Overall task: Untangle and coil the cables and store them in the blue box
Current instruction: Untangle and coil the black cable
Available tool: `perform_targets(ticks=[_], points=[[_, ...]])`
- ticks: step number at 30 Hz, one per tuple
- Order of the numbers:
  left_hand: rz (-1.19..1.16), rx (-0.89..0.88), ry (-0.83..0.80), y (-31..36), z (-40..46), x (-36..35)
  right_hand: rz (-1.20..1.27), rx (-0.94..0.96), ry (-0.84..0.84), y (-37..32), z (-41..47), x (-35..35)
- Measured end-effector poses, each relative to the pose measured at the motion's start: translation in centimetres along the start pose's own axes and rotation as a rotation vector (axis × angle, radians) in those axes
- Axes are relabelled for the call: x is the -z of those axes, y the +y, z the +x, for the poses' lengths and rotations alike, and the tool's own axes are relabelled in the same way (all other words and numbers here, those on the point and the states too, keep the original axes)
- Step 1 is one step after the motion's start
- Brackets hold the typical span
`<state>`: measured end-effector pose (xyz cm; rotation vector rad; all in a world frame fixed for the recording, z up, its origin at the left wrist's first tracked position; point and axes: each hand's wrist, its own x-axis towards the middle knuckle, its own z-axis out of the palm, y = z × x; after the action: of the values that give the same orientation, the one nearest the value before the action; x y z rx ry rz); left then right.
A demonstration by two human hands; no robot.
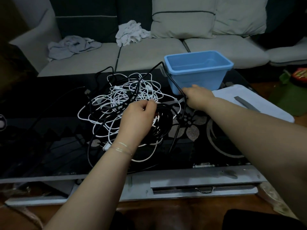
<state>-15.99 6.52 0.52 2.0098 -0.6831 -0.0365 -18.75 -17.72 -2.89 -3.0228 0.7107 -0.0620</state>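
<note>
My right hand [197, 97] grips a stiff black cable [172, 80] beside the empty blue box [199, 70]; my left hand [139, 115] pinches limp, light white cables [119, 97], tangled mid-table. I'd judge it best to grip near plugs, since loops will snag.

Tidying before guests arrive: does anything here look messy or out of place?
Yes. White and black cables lie in one knotted heap on the table, none in the blue box. Two crumpled cloths lie loose on the sofa.
</note>
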Motion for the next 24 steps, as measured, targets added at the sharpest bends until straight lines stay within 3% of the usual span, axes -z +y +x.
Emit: perform_targets(ticks=[7, 17, 24], points=[[-0.047, 0.039, -0.023, -0.6, 0.8, -0.3, -0.182, 0.044, -0.074, -0.3, 1.0, -1.7], [-0.132, 0.122, -0.068, -1.7, 1.1, -0.7, -0.529, 0.127, 0.085, -1.0, 1.3, -1.6], [-0.148, 0.166, -0.079, -1.8, 0.8, -1.1, -0.36, 0.075, 0.219, -0.6, -0.1, 0.9]])
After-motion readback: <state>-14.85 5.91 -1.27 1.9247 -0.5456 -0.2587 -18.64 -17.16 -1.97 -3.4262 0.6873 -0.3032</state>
